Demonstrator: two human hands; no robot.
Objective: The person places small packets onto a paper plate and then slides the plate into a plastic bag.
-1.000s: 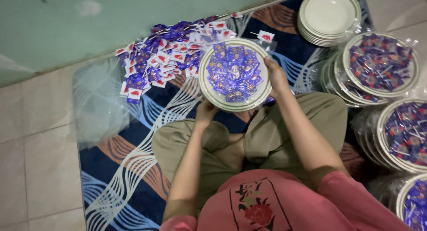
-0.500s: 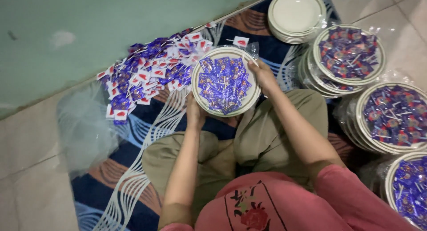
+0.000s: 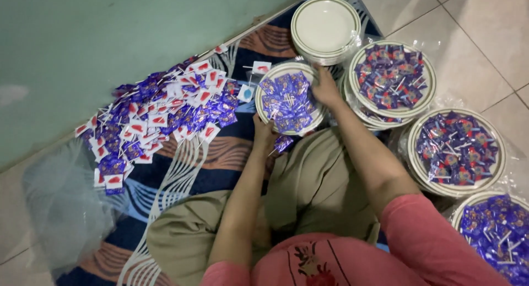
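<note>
Patterned blue matting on the tiled floor carries a loose pile of purple wrapped sweets (image 3: 160, 118) and a round plate of sweets (image 3: 286, 97) just before the person's knees. Left hand (image 3: 263, 129) grips its near rim and right hand (image 3: 325, 88) its far rim, both closed on it. It lies flat, face up, with no long axis; probably stiff, breakable and best held by opposite rims, its light sweets liable to slide.
</note>
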